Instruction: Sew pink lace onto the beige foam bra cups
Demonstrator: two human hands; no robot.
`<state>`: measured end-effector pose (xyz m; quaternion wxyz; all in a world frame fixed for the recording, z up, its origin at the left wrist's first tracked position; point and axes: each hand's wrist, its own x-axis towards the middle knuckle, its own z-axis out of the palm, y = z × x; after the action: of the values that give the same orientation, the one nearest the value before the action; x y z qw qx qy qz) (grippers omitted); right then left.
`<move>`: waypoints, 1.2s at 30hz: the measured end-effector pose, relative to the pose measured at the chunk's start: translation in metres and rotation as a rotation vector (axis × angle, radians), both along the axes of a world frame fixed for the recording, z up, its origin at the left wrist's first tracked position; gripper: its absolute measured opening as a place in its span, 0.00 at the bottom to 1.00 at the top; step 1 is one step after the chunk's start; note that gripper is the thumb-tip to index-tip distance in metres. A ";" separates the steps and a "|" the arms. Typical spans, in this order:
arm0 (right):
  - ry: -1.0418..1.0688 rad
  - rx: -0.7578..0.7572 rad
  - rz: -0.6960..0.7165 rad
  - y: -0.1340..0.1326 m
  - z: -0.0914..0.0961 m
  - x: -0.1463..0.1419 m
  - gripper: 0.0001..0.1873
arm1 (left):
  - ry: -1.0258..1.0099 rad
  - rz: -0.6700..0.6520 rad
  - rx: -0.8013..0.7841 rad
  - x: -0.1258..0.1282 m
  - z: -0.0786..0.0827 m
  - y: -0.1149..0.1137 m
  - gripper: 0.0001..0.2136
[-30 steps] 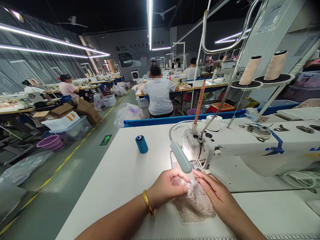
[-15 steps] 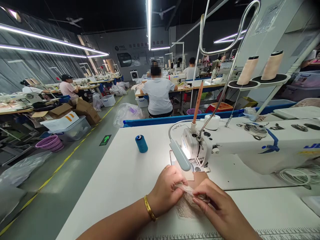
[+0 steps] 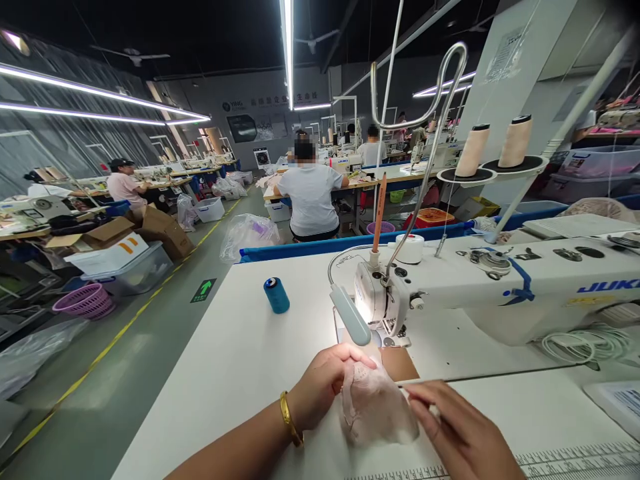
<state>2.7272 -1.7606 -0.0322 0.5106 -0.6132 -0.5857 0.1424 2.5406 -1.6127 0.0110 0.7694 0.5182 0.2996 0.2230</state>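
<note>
My left hand [image 3: 327,383] grips the upper left edge of a pale pink lace fabric piece [image 3: 383,407], its thumb hidden behind the cloth. The piece hangs open in a rounded, cup-like shape above the white table. To its right is my right hand [image 3: 453,423], fingers pinched together. A thin, partly dark bit shows at its fingertips and something pale between the fingers; I cannot make out what it holds. Just beyond the fabric stands a sewing machine [image 3: 440,280], its lamp [image 3: 350,313] lit over the needle area. A brown flat patch [image 3: 400,363] lies in front of the needle.
A teal thread spool [image 3: 277,295] stands on the table's left side. A pencil [image 3: 380,213] sticks up from the machine head, with a white spool [image 3: 409,249] behind. A ruler strip [image 3: 575,460] runs along the front edge. Ahead, a person [image 3: 311,200] sits with their back to me.
The fabric, bunched between both hands before, is now spread open. My right hand has moved right, away from my left hand. The view has shifted slightly.
</note>
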 end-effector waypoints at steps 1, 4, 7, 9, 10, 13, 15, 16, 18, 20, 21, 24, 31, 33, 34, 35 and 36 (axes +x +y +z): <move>0.097 -0.086 -0.070 0.002 0.003 0.007 0.13 | -0.041 -0.007 -0.025 0.000 0.001 0.000 0.14; 0.360 -0.318 -0.137 0.009 0.004 0.017 0.24 | -0.095 -0.020 -0.074 -0.002 0.003 -0.001 0.19; 0.498 -0.400 -0.023 0.013 0.000 0.016 0.29 | -0.078 -0.041 -0.051 -0.002 -0.001 -0.002 0.20; 0.541 -0.422 0.068 0.015 -0.004 0.014 0.30 | -0.079 -0.058 -0.016 -0.002 -0.004 -0.002 0.23; 0.568 -0.433 0.107 0.015 -0.006 0.013 0.30 | -0.078 -0.063 -0.011 -0.002 -0.004 -0.002 0.24; 0.652 -0.459 0.127 0.015 -0.008 0.012 0.30 | -0.067 -0.059 -0.016 0.000 -0.003 -0.004 0.25; 0.652 -0.462 0.083 0.015 -0.006 0.014 0.27 | -0.069 -0.055 -0.017 0.000 0.000 -0.005 0.26; 0.641 -0.459 0.064 0.014 -0.005 0.014 0.26 | -0.068 -0.055 -0.017 0.001 0.002 -0.005 0.26; 0.615 -0.447 0.040 0.013 -0.002 0.015 0.25 | -0.059 -0.057 -0.007 0.001 0.004 -0.005 0.26; 0.577 -0.435 0.028 0.013 0.000 0.016 0.25 | -0.053 -0.058 0.011 0.001 0.004 -0.006 0.25; 0.551 -0.425 0.026 0.012 0.000 0.017 0.26 | -0.051 -0.060 0.021 0.000 0.004 -0.006 0.25; 0.415 -0.374 0.009 0.011 -0.003 0.018 0.26 | -0.042 -0.064 0.043 0.000 -0.002 -0.005 0.23; -0.036 -0.113 -0.134 0.006 0.006 0.015 0.15 | 0.200 -0.046 0.555 0.001 -0.010 -0.001 0.06; 0.036 -0.154 -0.142 0.009 0.013 0.011 0.14 | 0.249 -0.076 0.673 0.001 -0.006 -0.003 0.08; 0.102 -0.200 -0.141 0.011 0.017 0.008 0.15 | 0.267 -0.086 0.707 0.000 -0.004 -0.005 0.08; 0.168 -0.247 -0.129 0.014 0.020 0.006 0.16 | 0.278 -0.093 0.733 0.000 -0.002 -0.006 0.08; 0.227 -0.281 -0.109 0.017 0.022 0.003 0.18 | 0.283 -0.102 0.755 0.001 -0.001 -0.008 0.09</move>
<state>2.7302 -1.7432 -0.0099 0.4896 -0.6893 -0.4646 0.2635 2.5412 -1.6209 0.0102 0.4864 0.8040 0.2735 0.2055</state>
